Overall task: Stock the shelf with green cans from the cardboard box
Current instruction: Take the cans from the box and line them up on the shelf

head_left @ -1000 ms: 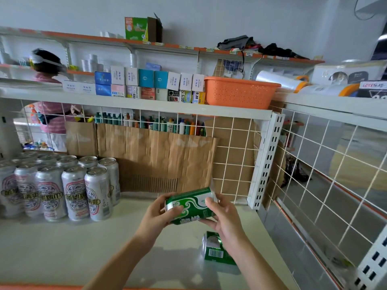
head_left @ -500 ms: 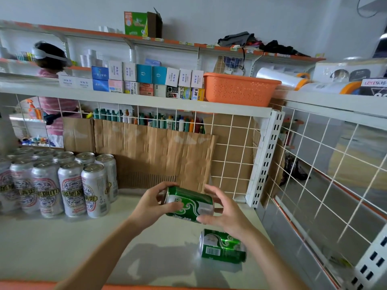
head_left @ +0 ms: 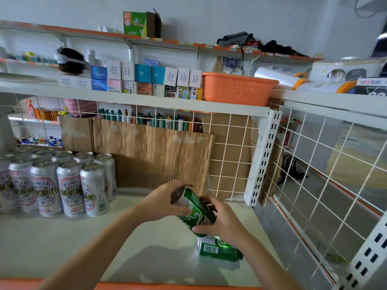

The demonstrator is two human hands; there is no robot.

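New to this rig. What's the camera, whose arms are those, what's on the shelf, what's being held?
There is no machine here: a person wears one wide-angle camera on the head, looking forward and down, so the bare arms reaching in from the bottom are their own. The left hand and right hand together hold a tilted green drink can above the white shelf board. A second green can with a barcode lies on its side on the board, just below the right hand. To the left stands a group of upright silver cans with red and blue labels. Brown cardboard leans against the white wire grid behind.
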